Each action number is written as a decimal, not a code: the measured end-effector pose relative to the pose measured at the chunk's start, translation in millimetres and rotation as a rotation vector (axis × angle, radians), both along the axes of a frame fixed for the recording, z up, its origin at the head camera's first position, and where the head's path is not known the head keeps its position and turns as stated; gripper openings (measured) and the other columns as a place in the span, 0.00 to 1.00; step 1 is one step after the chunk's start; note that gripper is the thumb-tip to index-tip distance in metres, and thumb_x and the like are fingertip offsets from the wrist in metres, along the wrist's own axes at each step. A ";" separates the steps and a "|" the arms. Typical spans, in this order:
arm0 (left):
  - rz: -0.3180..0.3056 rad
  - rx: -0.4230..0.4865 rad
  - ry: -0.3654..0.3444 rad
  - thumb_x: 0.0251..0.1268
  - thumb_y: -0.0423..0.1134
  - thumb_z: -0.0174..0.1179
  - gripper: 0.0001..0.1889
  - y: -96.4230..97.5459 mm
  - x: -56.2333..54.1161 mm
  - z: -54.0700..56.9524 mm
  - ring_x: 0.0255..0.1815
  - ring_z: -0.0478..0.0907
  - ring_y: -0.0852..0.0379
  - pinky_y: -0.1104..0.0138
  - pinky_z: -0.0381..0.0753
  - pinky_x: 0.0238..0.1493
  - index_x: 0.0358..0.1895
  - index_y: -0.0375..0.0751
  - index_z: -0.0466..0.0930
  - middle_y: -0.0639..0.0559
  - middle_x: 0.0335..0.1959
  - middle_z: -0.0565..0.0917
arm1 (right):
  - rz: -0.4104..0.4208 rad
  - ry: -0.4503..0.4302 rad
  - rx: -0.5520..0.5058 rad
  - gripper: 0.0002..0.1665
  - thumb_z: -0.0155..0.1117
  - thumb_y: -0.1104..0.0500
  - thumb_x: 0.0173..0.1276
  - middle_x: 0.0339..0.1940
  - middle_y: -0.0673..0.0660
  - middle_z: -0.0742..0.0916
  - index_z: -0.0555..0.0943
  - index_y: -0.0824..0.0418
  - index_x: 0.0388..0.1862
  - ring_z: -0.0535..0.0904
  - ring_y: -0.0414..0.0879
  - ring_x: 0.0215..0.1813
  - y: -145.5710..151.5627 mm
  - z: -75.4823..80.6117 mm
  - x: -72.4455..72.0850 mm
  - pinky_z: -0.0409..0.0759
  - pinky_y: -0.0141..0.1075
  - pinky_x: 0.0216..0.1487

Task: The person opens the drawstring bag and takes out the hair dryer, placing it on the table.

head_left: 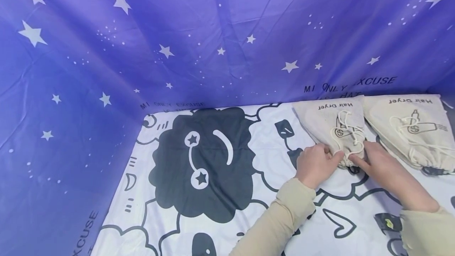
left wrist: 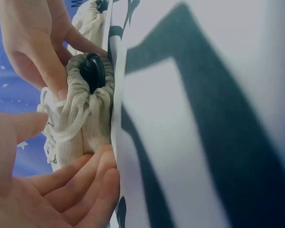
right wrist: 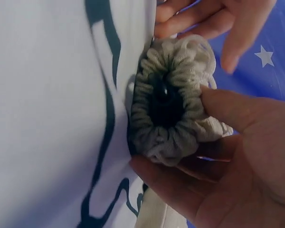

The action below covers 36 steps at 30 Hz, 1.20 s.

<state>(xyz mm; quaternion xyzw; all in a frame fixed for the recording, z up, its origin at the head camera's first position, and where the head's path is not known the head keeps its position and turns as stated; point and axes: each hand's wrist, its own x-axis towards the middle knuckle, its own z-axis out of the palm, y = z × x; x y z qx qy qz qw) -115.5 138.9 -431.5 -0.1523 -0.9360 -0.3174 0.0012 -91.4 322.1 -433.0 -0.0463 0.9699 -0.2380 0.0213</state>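
A cream drawstring bag (head_left: 328,119) printed "Hair Dryer" lies with its gathered mouth toward me. Something black and glossy (right wrist: 165,92) shows inside the puckered mouth. My right hand (head_left: 385,169) holds the bag beside its mouth, thumb on top and fingers curved along the side and underneath. On the other side, my left hand (head_left: 316,165) rests its extended fingers (left wrist: 80,183) against the cloth, with the thumb raised apart from them. White drawstring cords (head_left: 343,125) lie loose over the top of the bag.
A second cream bag (head_left: 398,113), also printed "Hair Dryer", lies to the right with black showing at its mouth. Both rest on a white cloth with black cartoon drawings (head_left: 284,208). A purple star-patterned curtain (head_left: 199,31) hangs behind and at the left.
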 end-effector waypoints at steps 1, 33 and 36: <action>0.006 -0.007 -0.001 0.66 0.62 0.58 0.26 0.7 0.7 -0.5 0.11 0.59 0.69 0.74 0.56 0.17 0.15 0.53 0.65 0.65 0.08 0.60 | -0.003 -0.013 0.004 0.31 0.54 0.49 0.77 0.51 0.82 0.72 0.66 0.80 0.57 0.69 0.79 0.54 -1.3 0.1 0.7 0.66 0.69 0.54; 0.103 -0.062 -0.028 0.61 0.56 0.64 0.26 12.0 -4.2 4.6 0.11 0.60 0.66 0.72 0.58 0.15 0.12 0.51 0.63 0.62 0.07 0.63 | -0.124 0.139 0.032 0.16 0.49 0.60 0.77 0.39 0.78 0.81 0.76 0.75 0.47 0.74 0.81 0.45 -17.0 8.1 11.5 0.71 0.63 0.37; 0.101 -0.044 -0.022 0.61 0.54 0.65 0.25 11.5 -5.3 1.9 0.13 0.61 0.66 0.73 0.58 0.16 0.12 0.51 0.66 0.62 0.08 0.66 | -0.134 0.125 0.034 0.19 0.48 0.59 0.78 0.42 0.80 0.80 0.76 0.76 0.51 0.72 0.81 0.48 -18.0 8.0 12.1 0.71 0.65 0.41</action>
